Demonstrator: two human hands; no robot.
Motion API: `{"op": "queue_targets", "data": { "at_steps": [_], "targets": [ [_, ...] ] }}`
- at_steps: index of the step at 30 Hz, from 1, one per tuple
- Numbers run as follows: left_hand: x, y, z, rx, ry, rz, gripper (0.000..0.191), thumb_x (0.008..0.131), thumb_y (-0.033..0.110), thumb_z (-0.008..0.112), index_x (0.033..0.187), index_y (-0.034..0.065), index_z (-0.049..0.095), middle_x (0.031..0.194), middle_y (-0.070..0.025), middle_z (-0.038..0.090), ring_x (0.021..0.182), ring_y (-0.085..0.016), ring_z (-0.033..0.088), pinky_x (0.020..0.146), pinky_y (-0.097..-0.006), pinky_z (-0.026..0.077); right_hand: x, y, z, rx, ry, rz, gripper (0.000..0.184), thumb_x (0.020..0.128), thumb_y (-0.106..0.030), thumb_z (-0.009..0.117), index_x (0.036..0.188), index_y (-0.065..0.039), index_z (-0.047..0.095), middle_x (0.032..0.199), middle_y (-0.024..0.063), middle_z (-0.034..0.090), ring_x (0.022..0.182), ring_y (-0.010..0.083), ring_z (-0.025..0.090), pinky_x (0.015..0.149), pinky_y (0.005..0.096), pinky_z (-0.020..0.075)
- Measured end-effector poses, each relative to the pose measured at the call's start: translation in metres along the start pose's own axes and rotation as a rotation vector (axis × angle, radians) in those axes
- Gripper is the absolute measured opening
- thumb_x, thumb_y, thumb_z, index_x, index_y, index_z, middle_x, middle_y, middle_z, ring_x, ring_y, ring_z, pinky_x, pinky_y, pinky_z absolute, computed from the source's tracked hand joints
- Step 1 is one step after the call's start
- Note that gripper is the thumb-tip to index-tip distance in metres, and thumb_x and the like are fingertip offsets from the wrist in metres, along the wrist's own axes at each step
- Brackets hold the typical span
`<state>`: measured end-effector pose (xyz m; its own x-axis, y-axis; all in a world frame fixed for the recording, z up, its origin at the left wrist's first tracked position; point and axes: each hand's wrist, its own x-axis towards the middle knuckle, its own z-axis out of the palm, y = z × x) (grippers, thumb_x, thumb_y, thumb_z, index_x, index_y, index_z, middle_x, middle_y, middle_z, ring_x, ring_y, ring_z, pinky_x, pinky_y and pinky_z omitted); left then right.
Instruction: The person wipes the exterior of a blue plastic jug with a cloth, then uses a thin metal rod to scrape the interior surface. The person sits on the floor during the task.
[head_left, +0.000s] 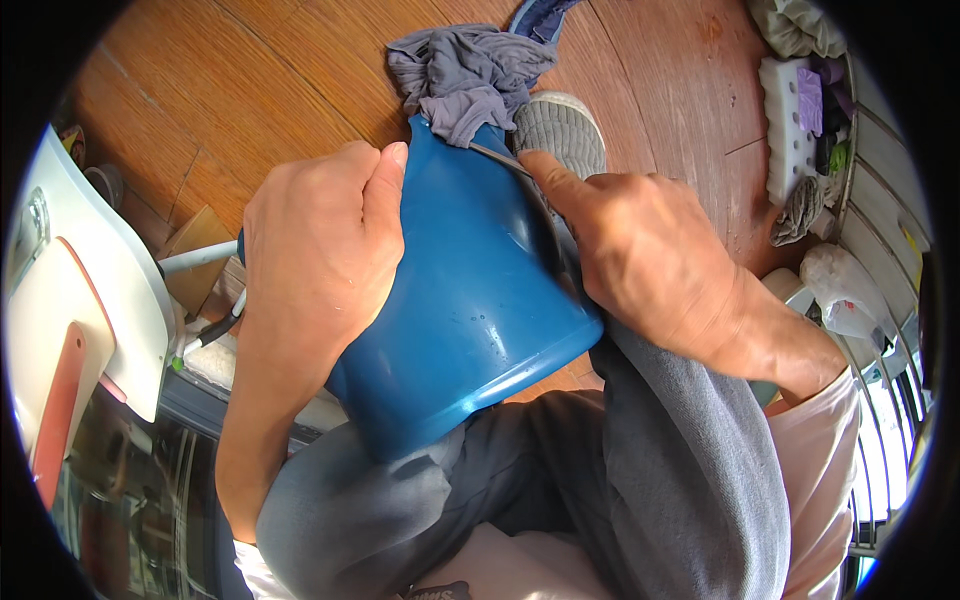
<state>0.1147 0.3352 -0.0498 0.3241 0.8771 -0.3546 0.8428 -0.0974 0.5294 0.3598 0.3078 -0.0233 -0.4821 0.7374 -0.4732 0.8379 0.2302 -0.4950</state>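
A large blue moulded plastic piece (480, 285) rests between my knees, its broad rounded rim towards me and its narrow end away. My left hand (322, 232) is closed over its left edge; the fingertips are hidden. In my right hand (652, 255) is a tool with a thin metal shaft (501, 158), my index finger lying along it. The shaft crosses the right side of the narrow end, its tip by a crumpled grey cloth (476, 71). The tool's handle is hidden in my fist. The cloth drapes over the narrow end.
My shoe (559, 127) stands on the wood-look floor (247, 97) beside the cloth. At left are a white panel (97, 262) with a pale leg (199, 256) and a glass-fronted unit (142, 487). A wire rack (885, 277) and plastic bag (844, 289) are at right.
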Motion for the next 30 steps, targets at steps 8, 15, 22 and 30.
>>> {"op": "queue_targets", "data": {
  "at_steps": [8,15,22,30],
  "targets": [
    [-0.001,0.002,0.005,-0.032,-0.046,0.001,0.043,0.107,0.025,0.068,0.071,0.0031,0.060,0.067,-0.0204,0.066,0.064,-0.046,0.061,0.069,-0.0543,0.048,0.010,0.035,0.007,0.469,0.025,-0.018,0.048,0.093,0.009,0.060,0.140,0.006,0.068,0.100,0.0292,0.078,0.088,0.0401,0.079,0.082,0.0436,0.0643],
    [0.002,-0.003,0.004,-0.062,-0.049,0.027,0.043,0.105,0.022,0.070,0.069,0.0035,0.055,0.065,-0.0200,0.062,0.060,-0.046,0.054,0.067,-0.0521,0.045,-0.018,0.022,-0.035,-0.208,-0.142,-0.099,0.063,0.085,0.004,0.071,0.147,0.000,0.067,0.077,0.0140,0.068,0.065,0.0262,0.071,0.062,0.0407,0.0583],
    [0.008,0.000,0.008,-0.032,0.012,0.086,0.043,0.105,0.021,0.070,0.069,0.0039,0.054,0.064,-0.0192,0.060,0.060,-0.045,0.054,0.066,-0.0510,0.044,-0.002,-0.021,-0.023,-0.949,0.106,-0.251,0.059,0.084,-0.012,0.076,0.143,-0.008,0.075,0.067,-0.0034,0.043,0.057,0.0102,0.048,0.056,0.0314,0.0357],
    [0.009,-0.010,0.006,-0.092,-0.004,-0.001,0.042,0.104,0.019,0.071,0.070,0.0037,0.054,0.063,-0.0179,0.059,0.059,-0.044,0.053,0.066,-0.0497,0.043,0.014,0.065,0.014,0.847,-0.146,0.151,0.038,0.102,-0.006,0.070,0.139,-0.002,0.076,0.075,0.0047,0.066,0.060,0.0137,0.057,0.056,0.0290,0.0468]
  ]
}}
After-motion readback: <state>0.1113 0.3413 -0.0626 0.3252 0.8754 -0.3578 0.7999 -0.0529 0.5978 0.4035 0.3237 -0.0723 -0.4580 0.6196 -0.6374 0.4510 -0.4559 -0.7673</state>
